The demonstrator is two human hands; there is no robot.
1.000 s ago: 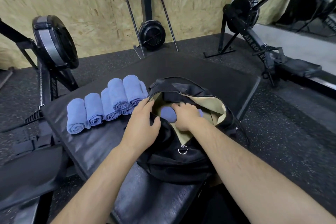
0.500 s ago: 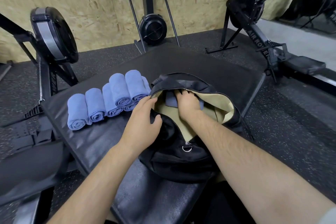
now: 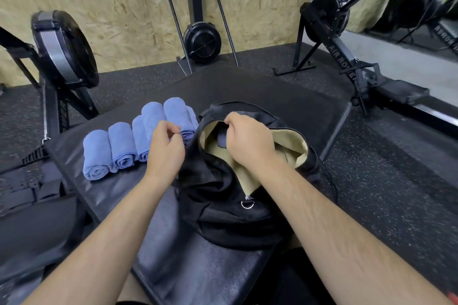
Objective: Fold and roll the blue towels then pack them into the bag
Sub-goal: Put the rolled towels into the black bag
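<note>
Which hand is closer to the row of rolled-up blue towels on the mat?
Left. The left hand hovers at the bag-side end of the row of rolled towels, covering part of it in view. The right hand is farther off, over the open bag.

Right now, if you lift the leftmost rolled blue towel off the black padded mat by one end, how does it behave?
The leftmost rolled blue towel is soft cloth with nothing tying it, so it would probably sag and start unwinding. All cloth, likely light. It lies as a cylinder on the black padded mat, so a sideways push may roll it.
</note>
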